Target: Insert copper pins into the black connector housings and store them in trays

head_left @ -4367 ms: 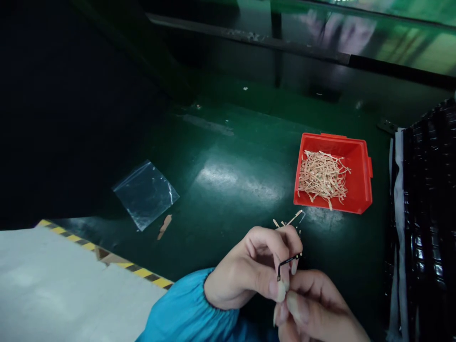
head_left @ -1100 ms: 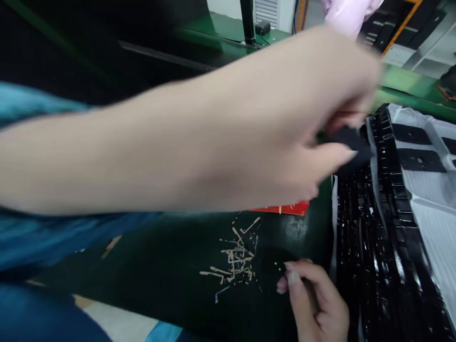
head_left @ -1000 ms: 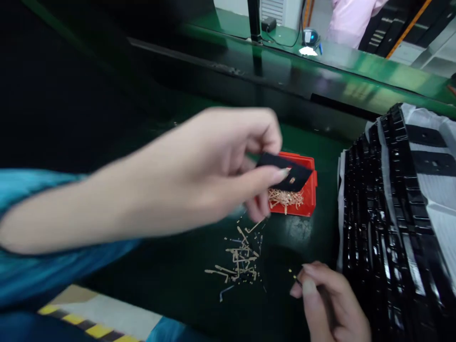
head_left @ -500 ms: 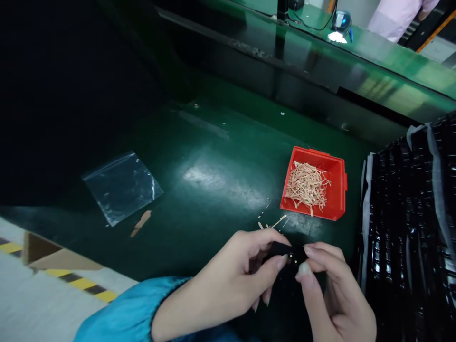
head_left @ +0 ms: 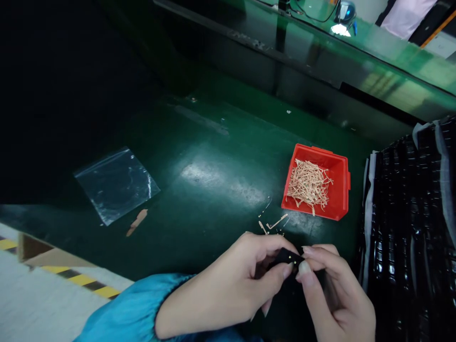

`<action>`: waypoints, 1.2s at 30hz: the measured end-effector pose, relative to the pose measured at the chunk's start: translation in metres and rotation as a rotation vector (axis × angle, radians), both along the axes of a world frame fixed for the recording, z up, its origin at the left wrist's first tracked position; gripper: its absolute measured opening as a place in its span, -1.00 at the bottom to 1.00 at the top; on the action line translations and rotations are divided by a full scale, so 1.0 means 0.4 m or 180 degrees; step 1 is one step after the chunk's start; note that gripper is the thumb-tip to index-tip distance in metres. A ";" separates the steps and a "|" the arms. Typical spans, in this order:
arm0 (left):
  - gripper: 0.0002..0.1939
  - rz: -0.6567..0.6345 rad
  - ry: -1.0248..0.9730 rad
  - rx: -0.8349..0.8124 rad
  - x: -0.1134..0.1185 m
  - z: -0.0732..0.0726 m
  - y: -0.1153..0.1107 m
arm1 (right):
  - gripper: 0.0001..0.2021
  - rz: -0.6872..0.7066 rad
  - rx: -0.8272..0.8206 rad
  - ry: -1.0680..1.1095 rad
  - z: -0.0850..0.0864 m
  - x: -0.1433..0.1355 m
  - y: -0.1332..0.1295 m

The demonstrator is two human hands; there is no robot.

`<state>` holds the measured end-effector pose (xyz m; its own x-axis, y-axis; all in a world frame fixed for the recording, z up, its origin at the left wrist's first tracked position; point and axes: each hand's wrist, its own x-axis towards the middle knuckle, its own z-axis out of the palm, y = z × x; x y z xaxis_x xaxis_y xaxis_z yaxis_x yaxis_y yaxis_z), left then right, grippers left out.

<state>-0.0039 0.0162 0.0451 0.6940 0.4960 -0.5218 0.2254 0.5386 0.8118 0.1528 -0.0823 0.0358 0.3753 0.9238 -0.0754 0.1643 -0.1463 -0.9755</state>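
In the head view, the left hand (head_left: 245,280) and the right hand (head_left: 335,294) meet low in the frame above the dark green desk (head_left: 213,171), and both pinch a small black part (head_left: 288,257) between thumb and forefinger tips, the fingers (head_left: 285,270) of each hand narrowed onto it from either side. A blue sleeve (head_left: 135,313) covers the left forearm. Just beyond the hands a few loose tan strips (head_left: 272,224) lie on the desk, and near them stands a red bin (head_left: 318,183) with a heap of the same tan strips inside. Stacked black trays (head_left: 409,237) fill the right edge. Well apart to the left lies a clear plastic bag (head_left: 116,183), with one tan scrap (head_left: 136,222) just beside it.
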 end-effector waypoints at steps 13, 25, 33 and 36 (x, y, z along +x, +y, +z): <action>-0.79 -0.0281 0.0092 0.0429 -0.015 0.031 0.001 | -0.67 0.0008 0.0181 -0.0118 -0.008 -0.010 0.008; -0.75 0.0457 0.0639 0.3361 0.031 -0.014 -0.061 | -0.56 0.0038 0.0499 -0.0733 -0.006 -0.038 0.018; -0.74 0.1034 0.0824 0.4348 0.024 -0.021 -0.058 | -0.62 -0.0161 0.0386 -0.1548 -0.035 -0.011 0.017; -0.73 0.1282 0.1013 0.4136 0.020 -0.006 -0.056 | -0.57 -0.0239 0.0123 -0.1314 -0.036 -0.006 0.012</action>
<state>0.0041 -0.0060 0.0428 0.3298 0.8754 0.3535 0.5040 -0.4799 0.7181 0.1502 -0.0774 0.0213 0.4332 0.8919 0.1295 0.5328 -0.1375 -0.8350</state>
